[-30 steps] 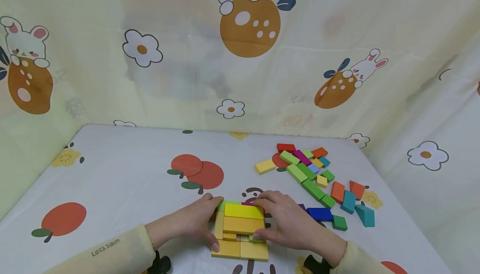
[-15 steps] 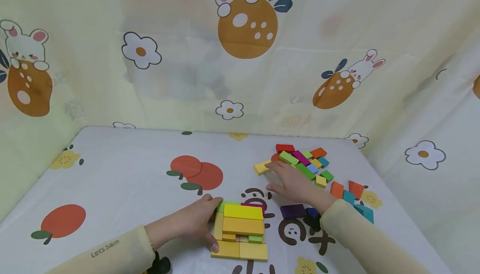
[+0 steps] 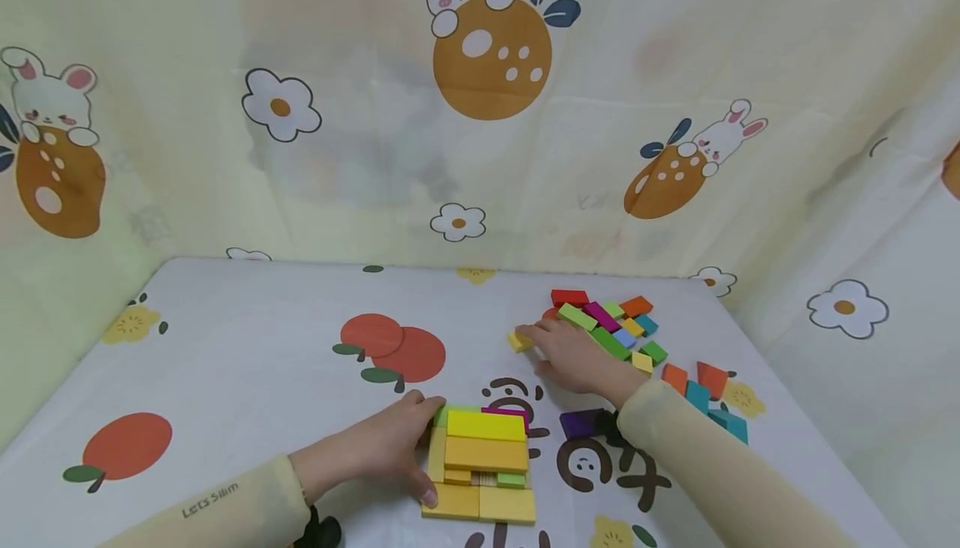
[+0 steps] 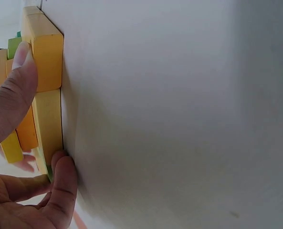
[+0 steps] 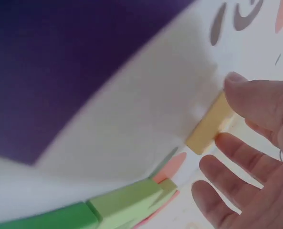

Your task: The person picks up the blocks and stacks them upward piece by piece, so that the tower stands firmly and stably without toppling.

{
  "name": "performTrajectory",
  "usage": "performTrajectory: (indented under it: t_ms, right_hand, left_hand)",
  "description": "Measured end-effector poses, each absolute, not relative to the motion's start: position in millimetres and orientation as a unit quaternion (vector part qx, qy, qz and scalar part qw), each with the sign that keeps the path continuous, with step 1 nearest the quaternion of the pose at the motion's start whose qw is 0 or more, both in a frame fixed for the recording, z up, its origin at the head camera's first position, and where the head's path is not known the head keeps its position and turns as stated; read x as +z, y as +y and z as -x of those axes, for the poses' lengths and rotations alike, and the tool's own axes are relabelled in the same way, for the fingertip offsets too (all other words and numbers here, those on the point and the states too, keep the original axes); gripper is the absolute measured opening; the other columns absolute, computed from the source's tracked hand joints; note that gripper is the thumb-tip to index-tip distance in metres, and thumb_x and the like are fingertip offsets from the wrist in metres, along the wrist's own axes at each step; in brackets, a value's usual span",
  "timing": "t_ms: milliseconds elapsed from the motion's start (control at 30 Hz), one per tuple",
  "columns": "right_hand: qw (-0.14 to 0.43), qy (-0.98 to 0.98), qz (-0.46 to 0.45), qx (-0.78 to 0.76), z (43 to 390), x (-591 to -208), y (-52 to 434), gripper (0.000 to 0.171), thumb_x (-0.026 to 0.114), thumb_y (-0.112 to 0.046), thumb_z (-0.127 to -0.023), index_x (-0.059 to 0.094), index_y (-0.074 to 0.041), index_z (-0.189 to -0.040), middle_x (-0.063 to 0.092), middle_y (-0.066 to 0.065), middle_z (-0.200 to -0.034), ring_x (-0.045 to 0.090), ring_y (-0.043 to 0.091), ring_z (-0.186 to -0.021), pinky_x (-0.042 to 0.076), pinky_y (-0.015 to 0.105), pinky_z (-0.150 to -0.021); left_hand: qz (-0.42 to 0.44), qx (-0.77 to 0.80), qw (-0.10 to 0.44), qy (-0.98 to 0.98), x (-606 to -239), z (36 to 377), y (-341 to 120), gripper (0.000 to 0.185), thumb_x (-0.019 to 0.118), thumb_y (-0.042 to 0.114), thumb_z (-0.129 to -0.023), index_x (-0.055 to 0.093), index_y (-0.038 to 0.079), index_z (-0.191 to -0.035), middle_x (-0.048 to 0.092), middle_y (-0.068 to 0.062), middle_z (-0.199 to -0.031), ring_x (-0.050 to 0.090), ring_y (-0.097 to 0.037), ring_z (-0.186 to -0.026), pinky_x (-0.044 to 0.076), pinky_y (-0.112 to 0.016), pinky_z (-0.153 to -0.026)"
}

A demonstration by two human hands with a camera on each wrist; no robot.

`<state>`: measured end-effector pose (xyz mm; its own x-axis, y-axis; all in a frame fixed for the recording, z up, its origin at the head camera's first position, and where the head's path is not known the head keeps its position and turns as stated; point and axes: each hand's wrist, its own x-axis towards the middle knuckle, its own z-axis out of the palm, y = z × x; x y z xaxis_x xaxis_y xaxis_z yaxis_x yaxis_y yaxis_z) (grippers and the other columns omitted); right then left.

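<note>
At the near edge of the table (image 3: 225,340), left of centre, the left hand (image 3: 382,448) rests against the left side of the stack of blocks (image 3: 483,465); the wrist view shows the thumb and a fingertip pressed on the yellow edges, fingers curled lightly round the side. The stack sits flat, yellow and orange layers with green and magenta slivers showing. Further right and farther back, the right hand (image 3: 573,352) reaches over a single yellow block (image 3: 520,341); the thumb touches one end and the fingers are spread just beside it, not yet closed on it. Judgement: the block looks like painted wood, stiff, light, smooth-sided, so a pinch across its short ends should hold. To the right lies the loose pile of blocks (image 3: 611,323), with a purple block (image 3: 581,423) near the sleeve.
</note>
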<state>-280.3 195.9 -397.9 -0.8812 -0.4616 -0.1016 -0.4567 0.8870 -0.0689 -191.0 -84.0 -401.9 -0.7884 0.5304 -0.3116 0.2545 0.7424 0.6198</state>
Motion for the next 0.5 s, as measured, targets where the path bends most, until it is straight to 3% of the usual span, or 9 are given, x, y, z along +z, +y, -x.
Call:
performTrajectory:
  t_ms: [267,500]
  right_hand:
    - [0.113,0.965,0.232,-0.042,290,-397,198,0.059,0.070,-0.010,-0.096,0.048,-0.010,-0.150,0.049,0.019,-0.153,0.048,0.039,-0.141,0.041,0.056,-0.116]
    - [0.137,0.973,0.187,-0.010,280,-389,189,0.049,0.073,-0.018,-0.095,0.058,-0.011,-0.141,0.065,0.013,-0.131,0.062,0.031,-0.121,0.053,0.049,-0.105]
  left_hand:
    - [-0.219,0.291,0.247,0.898,-404,191,-85,0.106,0.099,0.027,-0.063,0.044,-0.002,-0.149,0.054,-0.010,-0.119,0.053,-0.019,-0.103,0.054,-0.044,-0.103]
    - [-0.221,0.285,0.242,0.901,-401,191,-86,0.107,0.099,0.030,-0.063,0.043,0.000,-0.150,0.054,-0.010,-0.120,0.053,-0.018,-0.104,0.054,-0.044,-0.103]
